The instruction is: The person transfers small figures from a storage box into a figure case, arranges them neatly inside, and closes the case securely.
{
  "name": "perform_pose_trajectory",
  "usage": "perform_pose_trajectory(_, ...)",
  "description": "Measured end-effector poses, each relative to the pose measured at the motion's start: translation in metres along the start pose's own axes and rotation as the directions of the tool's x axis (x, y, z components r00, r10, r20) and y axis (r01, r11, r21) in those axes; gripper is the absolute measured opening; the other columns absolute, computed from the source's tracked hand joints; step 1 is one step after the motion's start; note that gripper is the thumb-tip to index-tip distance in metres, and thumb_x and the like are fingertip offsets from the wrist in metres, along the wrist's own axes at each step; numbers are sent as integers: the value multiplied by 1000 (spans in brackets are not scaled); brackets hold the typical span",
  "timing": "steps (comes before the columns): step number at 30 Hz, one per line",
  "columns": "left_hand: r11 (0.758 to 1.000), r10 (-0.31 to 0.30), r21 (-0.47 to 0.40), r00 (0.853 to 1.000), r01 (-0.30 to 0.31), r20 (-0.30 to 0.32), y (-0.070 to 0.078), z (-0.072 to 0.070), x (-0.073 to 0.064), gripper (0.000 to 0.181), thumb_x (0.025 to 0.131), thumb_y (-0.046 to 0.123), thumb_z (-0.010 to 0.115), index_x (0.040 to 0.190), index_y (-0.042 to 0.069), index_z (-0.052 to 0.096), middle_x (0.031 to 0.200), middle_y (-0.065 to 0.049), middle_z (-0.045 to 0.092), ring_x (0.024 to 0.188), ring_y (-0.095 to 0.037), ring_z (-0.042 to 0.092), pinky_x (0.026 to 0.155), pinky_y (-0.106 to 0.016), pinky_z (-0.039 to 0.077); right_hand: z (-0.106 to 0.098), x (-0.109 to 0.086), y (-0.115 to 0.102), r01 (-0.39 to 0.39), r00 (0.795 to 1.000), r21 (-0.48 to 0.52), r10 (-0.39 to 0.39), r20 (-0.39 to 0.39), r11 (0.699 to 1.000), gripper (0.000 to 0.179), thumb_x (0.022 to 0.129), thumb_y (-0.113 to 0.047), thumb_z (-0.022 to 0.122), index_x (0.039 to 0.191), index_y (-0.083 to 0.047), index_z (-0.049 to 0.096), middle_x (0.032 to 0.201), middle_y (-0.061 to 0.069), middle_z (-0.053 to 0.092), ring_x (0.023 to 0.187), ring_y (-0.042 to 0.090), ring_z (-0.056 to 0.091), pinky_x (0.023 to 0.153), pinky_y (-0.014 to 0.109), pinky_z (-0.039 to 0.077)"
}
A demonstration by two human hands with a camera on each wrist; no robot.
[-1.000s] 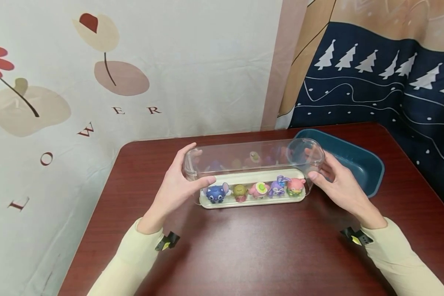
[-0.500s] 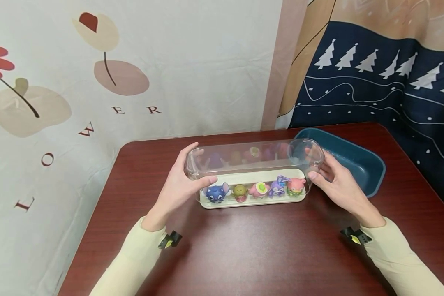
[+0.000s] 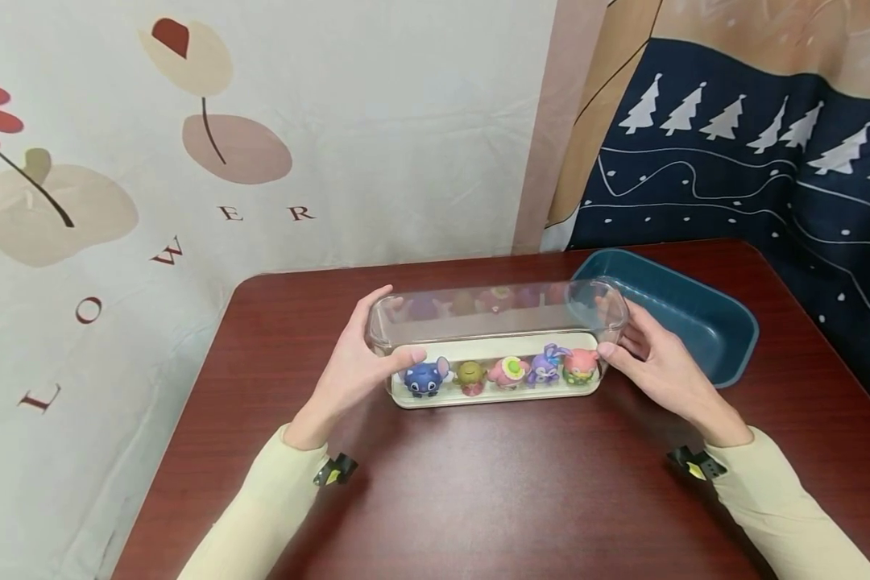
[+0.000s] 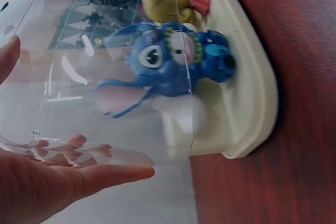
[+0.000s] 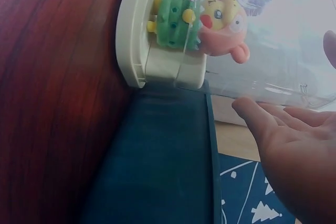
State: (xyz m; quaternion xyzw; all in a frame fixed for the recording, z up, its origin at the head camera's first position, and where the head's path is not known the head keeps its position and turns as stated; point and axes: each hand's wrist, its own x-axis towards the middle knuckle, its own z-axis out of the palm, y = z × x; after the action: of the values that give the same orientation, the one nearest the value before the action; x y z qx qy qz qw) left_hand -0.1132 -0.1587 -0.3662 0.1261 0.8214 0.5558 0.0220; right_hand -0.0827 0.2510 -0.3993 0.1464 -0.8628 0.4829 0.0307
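Note:
A long clear plastic cover (image 3: 478, 322) stands over a cream display base (image 3: 471, 347) on the table. My left hand (image 3: 344, 366) grips its left end, thumb in front and fingers behind. At the other end my right hand (image 3: 663, 358) holds it the same way. Several small figurines line the base: a blue big-eared one (image 3: 425, 379) at the left, an olive-green one (image 3: 470, 376), a pink one with a round green-white piece (image 3: 510, 371), a purple rabbit-eared one (image 3: 544, 366) and a pink one with a green body (image 3: 580, 366). In the left wrist view the cover's edge (image 4: 190, 93) crosses the blue figurine.
Right behind my right hand sits a dark teal plastic basin (image 3: 725, 342), overlapped by the cover's right end in the head view. The reddish-brown table (image 3: 493, 491) extends in front of the base. Printed cloths (image 3: 406, 161) hang along the back and right.
The cover has lowered slightly toward the base, its top edge sinking in the head view. Both hands keep their hold and have shifted slightly inward. The figurines have stayed put.

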Motion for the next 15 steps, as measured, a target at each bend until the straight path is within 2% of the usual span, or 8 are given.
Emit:
perform_pose_trajectory(3, 1000, -1, -21, 1000, 1, 13, -5, 1, 1, 95, 80, 17, 89, 157, 27, 35, 150, 1, 51, 118, -20, 55, 90, -29, 48, -1, 0, 1, -19, 1000, -21, 20, 11, 1000, 81, 100, -19, 72, 165, -17, 25, 159, 21, 43, 138, 47, 48, 96, 5, 39)
perform_pose_trajectory(5, 1000, -7, -27, 1000, 7, 21, -6, 1, 1, 95, 80, 17, 89, 157, 26, 36, 149, -1, 52, 121, -21, 55, 91, -27, 48, -2, 0, 1, -39, 999, -50, 40, 15, 998, 81, 99, -22, 73, 165, -15, 27, 158, 23, 43, 138, 47, 48, 95, 4, 38)
perform_pose_trajectory(11, 998, -30, -46, 999, 32, 33, -10, 1, 0, 92, 78, 19, 91, 154, 26, 38, 148, -8, 51, 129, -27, 54, 106, -43, 44, -5, 0, 0, -82, 996, -113, 85, 18, 990, 83, 96, -28, 77, 162, -10, 32, 154, 25, 46, 137, 47, 50, 94, 4, 37)
perform_pose_trajectory(15, 999, -28, -43, 999, 29, 40, -13, 2, -1, 91, 78, 19, 91, 153, 22, 39, 150, -9, 50, 131, -29, 51, 108, -48, 40, -5, -1, 1, -81, 996, -118, 84, 20, 990, 84, 95, -28, 78, 162, -9, 32, 154, 26, 47, 136, 47, 51, 94, 4, 37)
